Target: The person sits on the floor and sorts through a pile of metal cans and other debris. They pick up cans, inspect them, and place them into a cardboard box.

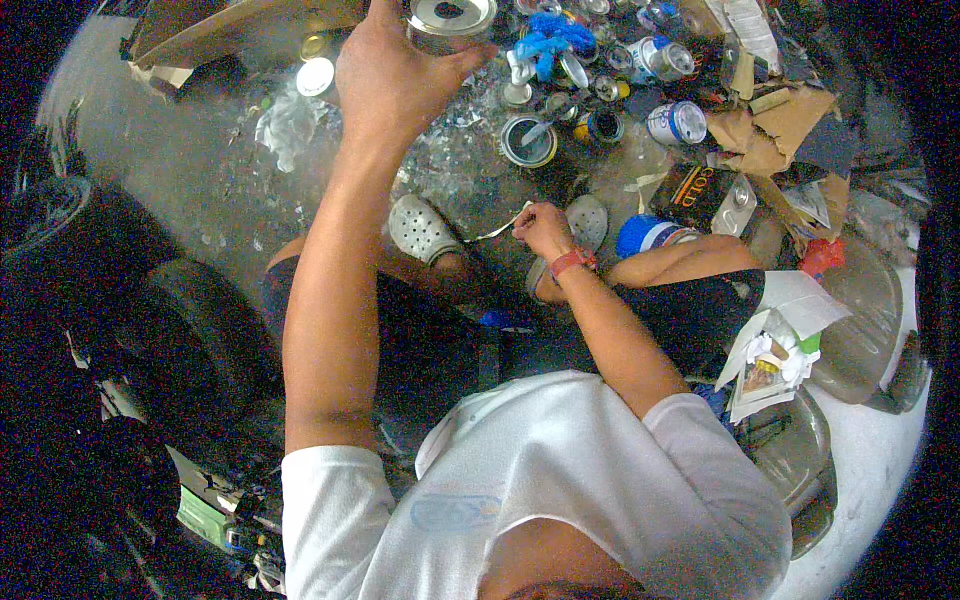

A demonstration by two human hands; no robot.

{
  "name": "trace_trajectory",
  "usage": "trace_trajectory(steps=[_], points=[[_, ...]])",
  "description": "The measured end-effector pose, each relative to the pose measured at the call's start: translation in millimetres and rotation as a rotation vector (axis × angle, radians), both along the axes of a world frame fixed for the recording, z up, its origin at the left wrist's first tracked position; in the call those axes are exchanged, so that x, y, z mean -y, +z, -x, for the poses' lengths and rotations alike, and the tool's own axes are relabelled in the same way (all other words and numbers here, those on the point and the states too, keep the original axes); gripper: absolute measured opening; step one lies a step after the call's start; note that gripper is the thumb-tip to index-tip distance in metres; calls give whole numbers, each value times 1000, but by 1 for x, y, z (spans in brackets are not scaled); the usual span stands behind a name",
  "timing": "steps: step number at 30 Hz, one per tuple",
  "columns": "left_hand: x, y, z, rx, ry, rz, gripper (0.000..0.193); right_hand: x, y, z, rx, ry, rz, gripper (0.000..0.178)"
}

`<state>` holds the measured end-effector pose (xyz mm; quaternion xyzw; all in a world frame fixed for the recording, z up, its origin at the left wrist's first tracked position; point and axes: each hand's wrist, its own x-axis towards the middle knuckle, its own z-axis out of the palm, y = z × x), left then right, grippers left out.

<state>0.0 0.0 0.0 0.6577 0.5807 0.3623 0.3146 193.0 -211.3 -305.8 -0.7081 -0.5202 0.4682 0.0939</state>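
Stretched far forward, my left hand wraps its fingers and thumb around a can whose silvery metal top has a dark opening. My right hand, with a red band at the wrist, is closed low between my feet. A thin pale strip sticks out of its fingers toward the left; its material I cannot make out. On either side are my light clogs, the left clog and the right clog. Ahead of the right hand stands an open can with something pale leaning in it.
Several cans and jars crowd the floor ahead right, including a white-and-blue can and blue crumpled plastic. Torn cardboard lies at the right. A clear crumpled bag and a round lid lie at left, near a cardboard box.
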Motion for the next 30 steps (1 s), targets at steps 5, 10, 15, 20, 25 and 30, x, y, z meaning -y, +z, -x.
trace_trajectory(steps=[5, 10, 15, 20, 25, 30], points=[[-4, -10, 1, 69, -24, -2, 63, 3, -16, -2, 130, 135, -212, 12], [-7, -8, -8, 9, -17, 39, 63, 20, -56, -5, 26, -27, -116, 14], [-7, -12, -7, -12, -35, 29, 62, 11, -36, -3, 12, -91, 44, 7], [-7, -9, -10, -16, -33, 45, 61, 10, -31, -7, 60, -59, 25, 9], [-10, -10, -13, -41, -56, 11, 63, 20, -68, -4, 242, 171, -324, 5], [-7, -13, -7, -63, -34, 3, 64, 24, -51, 6, 90, 41, -259, 4]])
